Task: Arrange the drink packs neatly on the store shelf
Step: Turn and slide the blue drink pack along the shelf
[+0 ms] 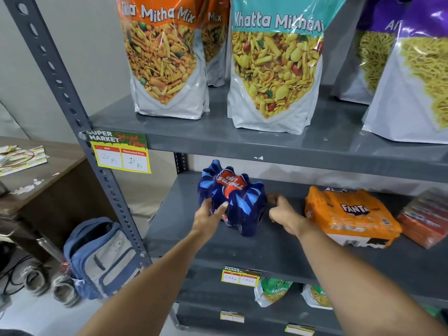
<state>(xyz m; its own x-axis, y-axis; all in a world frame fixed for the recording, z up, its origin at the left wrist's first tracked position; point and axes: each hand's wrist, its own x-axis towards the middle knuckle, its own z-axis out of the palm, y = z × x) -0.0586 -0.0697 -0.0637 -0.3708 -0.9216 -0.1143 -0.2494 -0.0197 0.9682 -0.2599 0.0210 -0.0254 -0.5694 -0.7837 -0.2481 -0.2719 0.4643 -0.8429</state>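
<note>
A blue Thums Up drink pack (pixel 236 197) stands on the middle grey shelf (pixel 266 243), its red label upside down. My left hand (pixel 209 218) grips its front left side, thumb and fingers pressed on the wrap. Just right of the pack, my right hand (pixel 283 213) hovers with curled fingers, holding nothing; whether it touches the pack is unclear. An orange Fanta pack (pixel 349 215) lies flat further right. Beside it, a red drink pack (pixel 426 219) is partly cut off by the frame edge.
Large snack bags (pixel 274 69) stand on the upper shelf (pixel 242 139). Smaller snack bags (pixel 272 291) sit on the lower shelf. A price tag (pixel 121 151) hangs on the rack post. A blue backpack (pixel 99 258), shoes (pixel 48 284) and a brown table (pixel 36 180) are at left.
</note>
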